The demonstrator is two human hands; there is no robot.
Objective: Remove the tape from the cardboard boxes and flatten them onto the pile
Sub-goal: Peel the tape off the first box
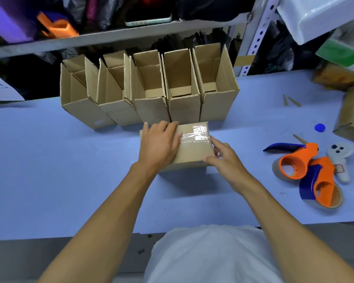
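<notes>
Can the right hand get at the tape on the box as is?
Probably yes. The right hand is already at the box's right edge, its fingers at the end of the tape. The left hand lies over the box's left part only, so the tape's right stretch is bare.

Blue table (pixel 49 160) — carries open cardboard boxes (pixel 149 94), a taped box (pixel 192 148), two orange tape dispensers (pixel 307 170).

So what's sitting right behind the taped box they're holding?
Behind the taped box stands a row of open cardboard boxes, five by my count, flaps up and apparently empty. Their lower fronts are partly hidden by the left hand and the box.
</notes>
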